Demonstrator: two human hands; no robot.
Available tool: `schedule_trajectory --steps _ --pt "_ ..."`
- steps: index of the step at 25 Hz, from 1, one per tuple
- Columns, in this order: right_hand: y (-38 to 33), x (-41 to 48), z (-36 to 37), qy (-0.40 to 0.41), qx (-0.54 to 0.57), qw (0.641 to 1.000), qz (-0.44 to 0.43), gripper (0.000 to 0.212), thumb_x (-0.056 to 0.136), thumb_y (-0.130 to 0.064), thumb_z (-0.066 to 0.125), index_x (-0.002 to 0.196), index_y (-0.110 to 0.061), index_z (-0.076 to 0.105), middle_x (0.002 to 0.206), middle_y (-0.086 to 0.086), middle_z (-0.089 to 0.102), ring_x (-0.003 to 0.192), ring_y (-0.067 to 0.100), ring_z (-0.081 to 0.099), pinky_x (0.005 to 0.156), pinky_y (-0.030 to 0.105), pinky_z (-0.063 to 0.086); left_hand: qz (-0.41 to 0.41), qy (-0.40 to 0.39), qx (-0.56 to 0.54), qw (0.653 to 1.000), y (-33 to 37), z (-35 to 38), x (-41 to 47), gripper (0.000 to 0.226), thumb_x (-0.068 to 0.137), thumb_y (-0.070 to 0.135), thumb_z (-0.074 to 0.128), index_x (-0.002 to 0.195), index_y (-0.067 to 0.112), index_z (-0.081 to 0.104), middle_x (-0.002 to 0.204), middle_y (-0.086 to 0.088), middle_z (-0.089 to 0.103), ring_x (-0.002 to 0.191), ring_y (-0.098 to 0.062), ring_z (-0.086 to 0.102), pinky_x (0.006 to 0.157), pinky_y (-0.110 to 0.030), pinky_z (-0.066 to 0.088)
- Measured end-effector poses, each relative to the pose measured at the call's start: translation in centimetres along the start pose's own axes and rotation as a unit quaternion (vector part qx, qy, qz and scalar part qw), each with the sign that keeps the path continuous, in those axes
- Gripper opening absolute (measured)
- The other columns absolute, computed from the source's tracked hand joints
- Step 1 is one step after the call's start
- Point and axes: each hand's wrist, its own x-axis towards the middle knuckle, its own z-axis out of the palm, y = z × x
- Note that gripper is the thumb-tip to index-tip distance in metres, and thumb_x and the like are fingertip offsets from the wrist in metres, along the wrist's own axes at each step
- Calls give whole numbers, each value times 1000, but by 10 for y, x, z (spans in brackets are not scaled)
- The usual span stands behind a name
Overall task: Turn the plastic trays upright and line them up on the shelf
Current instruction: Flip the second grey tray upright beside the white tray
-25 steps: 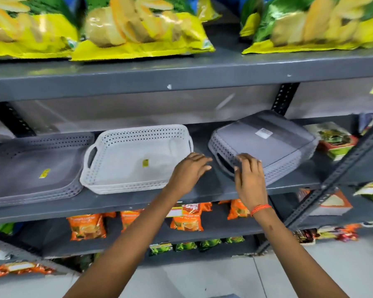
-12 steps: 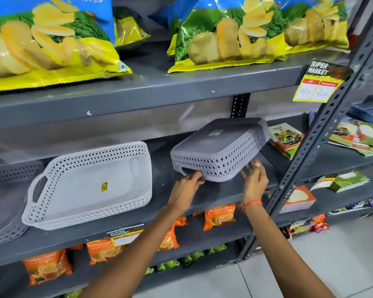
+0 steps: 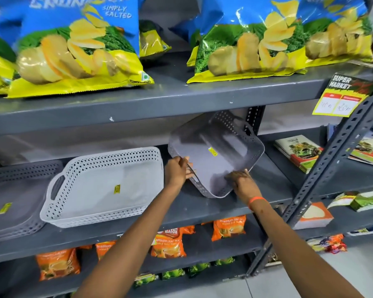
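From the head camera we are looking at the middle shelf (image 3: 202, 208), where both of our hands are gripping a dark grey tray (image 3: 219, 153). It is standing tilted on its near edge, its open inside facing us (a small yellow sticker is showing on the floor of it), and its far end is leaning up toward the underside of the shelf above. Our left hand (image 3: 177, 171) is clasping the tray's near left rim, fingers curled around the perforated wall. Our right hand (image 3: 242, 184) is pinching the near right corner, fingers lying inside on the tray floor. Just beside it to the left, a light grey tray (image 3: 103, 188) is sitting upright on the same shelf, and another dark grey tray (image 3: 15, 198) is lying upright at the far left. Above us, chip bags (image 3: 78, 50) are resting on the top shelf.
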Motion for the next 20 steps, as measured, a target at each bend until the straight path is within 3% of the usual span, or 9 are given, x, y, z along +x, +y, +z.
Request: schedule_trajectory --steps 2,4,7,8,10,13,16,20 --pt "-2 4 -2 37 -15 999 -10 54 81 -27 21 108 -5 62 103 22 70 106 36 59 113 37 23 27 80 99 992 -8 -7 12 23 94 14 58 76 0 60 80 -25 68 67 -31 69 62 -41 64" --pt "-8 6 -1 91 -23 995 -24 57 79 -30 18 103 -2 61 85 27 71 96 40 60 106 34 26 52 125 257 957 -19 -11 8 26 92 20 61 80 -3 64 87 -30 71 81 -38 70 73 -41 58" --pt "-20 6 2 121 -30 992 2 31 87 -11 36 106 0 59 82 30 69 98 42 56 103 40 37 165 121 461 863 -37 2 -15 31 92 21 59 110 -3 62 128 -30 57 116 -42 57 94 -44 51" --pt "-24 6 4 127 -21 992 12 26 89 -5 41 108 0 57 85 31 68 102 42 54 103 42 38 242 107 494 828 -43 9 -26 31 90 22 60 112 2 65 135 -27 53 124 -42 52 98 -44 50" --pt "-28 7 7 136 0 990 30 25 90 -2 42 112 0 54 91 33 66 109 42 51 103 43 38 347 24 519 781 -51 15 -39 37 87 37 48 98 13 75 129 -17 63 121 -35 57 94 -45 53" --pt "-27 5 9 148 15 989 16 35 91 -18 30 112 -2 55 96 30 67 106 42 54 105 41 32 346 -76 549 757 -55 10 -38 48 81 53 46 84 16 77 103 -5 77 110 -23 67 91 -36 55" --pt "-18 -11 11 182 -22 980 -77 46 94 -32 22 103 -4 58 96 18 68 96 37 61 106 34 28 286 -133 545 777 -49 -12 -26 35 89 38 57 102 8 71 114 -9 71 126 -23 52 107 -33 41" --pt "-23 -35 22 207 -84 968 -116 43 98 -32 24 91 -7 59 88 11 65 87 32 60 103 36 34 306 -172 571 742 -49 -41 -21 31 94 30 51 112 10 66 127 -6 65 139 -18 38 121 -35 16"
